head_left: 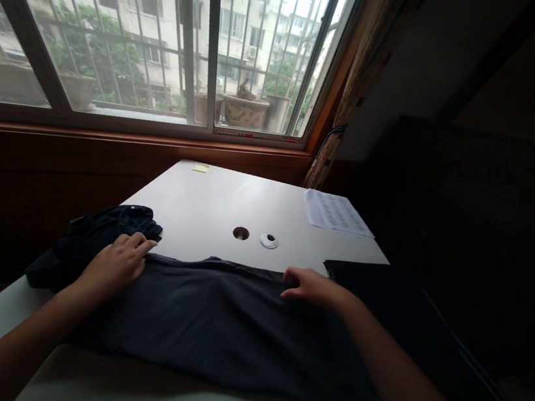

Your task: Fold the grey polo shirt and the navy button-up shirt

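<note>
A dark navy garment (221, 326) lies spread across the near part of a white table (218, 197). My left hand (114, 264) rests flat on its left part, fingers stretched toward the far edge of the cloth. My right hand (310, 286) lies on the far edge at the right, fingers curled down onto the fabric, pinching or pressing it. A bunched dark piece with a button (106, 225) sits at the left, just beyond my left hand.
A cable hole (241, 232) and its white cap (269, 241) lie in the table's middle. A printed sheet (335, 212) rests at the far right, a yellow note (200, 168) at the far edge. A dark flat object (361, 275) sits right of the garment. A barred window (161, 35) is behind.
</note>
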Demonstrator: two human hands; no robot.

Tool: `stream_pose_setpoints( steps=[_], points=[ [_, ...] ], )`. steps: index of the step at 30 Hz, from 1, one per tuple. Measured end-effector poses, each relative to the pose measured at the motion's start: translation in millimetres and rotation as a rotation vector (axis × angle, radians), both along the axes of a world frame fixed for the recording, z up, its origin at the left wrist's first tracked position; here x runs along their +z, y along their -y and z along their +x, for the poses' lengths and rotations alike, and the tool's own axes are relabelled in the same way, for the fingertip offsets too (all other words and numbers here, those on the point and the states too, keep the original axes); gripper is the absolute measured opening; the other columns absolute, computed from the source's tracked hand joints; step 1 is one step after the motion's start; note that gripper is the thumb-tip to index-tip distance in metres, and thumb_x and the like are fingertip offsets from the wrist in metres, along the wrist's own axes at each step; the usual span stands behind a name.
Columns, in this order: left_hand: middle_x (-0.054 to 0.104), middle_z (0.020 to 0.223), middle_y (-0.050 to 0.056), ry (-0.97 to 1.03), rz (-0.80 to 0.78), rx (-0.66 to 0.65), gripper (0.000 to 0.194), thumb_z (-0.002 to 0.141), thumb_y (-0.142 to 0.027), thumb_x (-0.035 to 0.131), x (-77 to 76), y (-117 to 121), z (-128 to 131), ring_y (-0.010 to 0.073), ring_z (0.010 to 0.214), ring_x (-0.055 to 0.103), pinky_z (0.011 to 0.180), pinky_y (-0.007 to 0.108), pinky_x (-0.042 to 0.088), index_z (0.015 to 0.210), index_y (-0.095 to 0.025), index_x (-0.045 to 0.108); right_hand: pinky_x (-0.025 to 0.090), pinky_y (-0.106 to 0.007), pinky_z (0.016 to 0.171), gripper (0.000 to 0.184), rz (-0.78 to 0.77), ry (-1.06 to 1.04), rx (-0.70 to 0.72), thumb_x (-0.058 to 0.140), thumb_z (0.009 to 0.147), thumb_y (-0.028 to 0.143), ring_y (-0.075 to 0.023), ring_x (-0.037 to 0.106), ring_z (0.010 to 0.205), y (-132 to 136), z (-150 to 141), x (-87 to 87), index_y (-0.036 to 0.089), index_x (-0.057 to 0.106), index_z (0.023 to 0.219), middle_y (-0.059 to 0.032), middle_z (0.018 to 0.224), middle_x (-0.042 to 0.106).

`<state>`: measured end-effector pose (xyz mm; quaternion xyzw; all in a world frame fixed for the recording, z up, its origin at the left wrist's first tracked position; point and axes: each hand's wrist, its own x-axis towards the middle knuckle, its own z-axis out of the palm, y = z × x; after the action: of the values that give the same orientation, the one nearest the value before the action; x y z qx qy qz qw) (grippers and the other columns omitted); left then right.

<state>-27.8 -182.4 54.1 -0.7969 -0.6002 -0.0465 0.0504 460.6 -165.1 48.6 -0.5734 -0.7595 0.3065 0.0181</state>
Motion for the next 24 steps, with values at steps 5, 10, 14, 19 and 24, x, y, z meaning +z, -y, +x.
stream_pose_setpoints(
  steps=[5, 10, 14, 19, 24],
  points=[
    [0.062, 0.121, 0.009, 0.195, -0.098, -0.291, 0.034, 0.097, -0.040, 0.049, 3.4, -26, 63, 0.0285, 0.112, 0.054, 0.096, 0.041, 0.047, 0.121, -0.025, 0.066, 0.047, -0.033, 0.072, 0.019, -0.029, 0.117, -0.124, 0.077, 0.067, 0.036, -0.0262, 0.065, 0.083, 21, 71, 14.0, 0.024, 0.074, 0.080, -0.0051, 0.084, 0.071],
    [0.063, 0.115, 0.010, 0.290, -0.195, -0.435, 0.028, 0.093, -0.038, 0.058, -21.2, -50, 119, 0.0272, 0.105, 0.055, 0.093, 0.040, 0.047, 0.114, -0.023, 0.069, 0.047, -0.034, 0.078, 0.020, -0.014, 0.075, -0.170, 0.068, 0.075, 0.041, -0.0262, 0.064, 0.089, 33, 98, 30.4, 0.022, 0.072, 0.080, -0.0058, 0.088, 0.071],
    [0.063, 0.106, 0.010, 0.324, -0.179, -0.438, 0.018, 0.091, -0.031, 0.059, -36.2, -56, 128, 0.0265, 0.098, 0.055, 0.089, 0.040, 0.047, 0.100, -0.020, 0.069, 0.049, -0.031, 0.077, 0.034, -0.039, -0.144, -0.229, 0.063, 0.079, 0.052, -0.0236, 0.063, 0.090, 42, 106, 37.9, 0.020, 0.068, 0.090, -0.0057, 0.094, 0.071],
    [0.062, 0.101, 0.008, 0.381, -0.164, -0.421, 0.015, 0.093, -0.027, 0.052, -28.3, -59, 120, 0.0227, 0.093, 0.057, 0.083, 0.036, 0.049, 0.095, -0.019, 0.064, 0.048, -0.028, 0.065, 0.039, -0.030, -0.235, -0.357, 0.062, 0.080, 0.054, -0.0204, 0.064, 0.081, 40, 116, 26.4, 0.019, 0.063, 0.098, -0.0060, 0.094, 0.070],
    [0.061, 0.102, 0.008, 0.369, -0.110, -0.388, 0.015, 0.094, -0.026, 0.049, -28.5, -62, 126, 0.0232, 0.093, 0.056, 0.083, 0.038, 0.050, 0.096, -0.021, 0.063, 0.049, -0.029, 0.083, 0.021, 0.184, -0.011, -0.292, 0.057, 0.088, 0.036, -0.0213, 0.067, 0.095, 22, 112, 11.6, 0.019, 0.066, 0.097, -0.0064, 0.102, 0.072]
  ],
)
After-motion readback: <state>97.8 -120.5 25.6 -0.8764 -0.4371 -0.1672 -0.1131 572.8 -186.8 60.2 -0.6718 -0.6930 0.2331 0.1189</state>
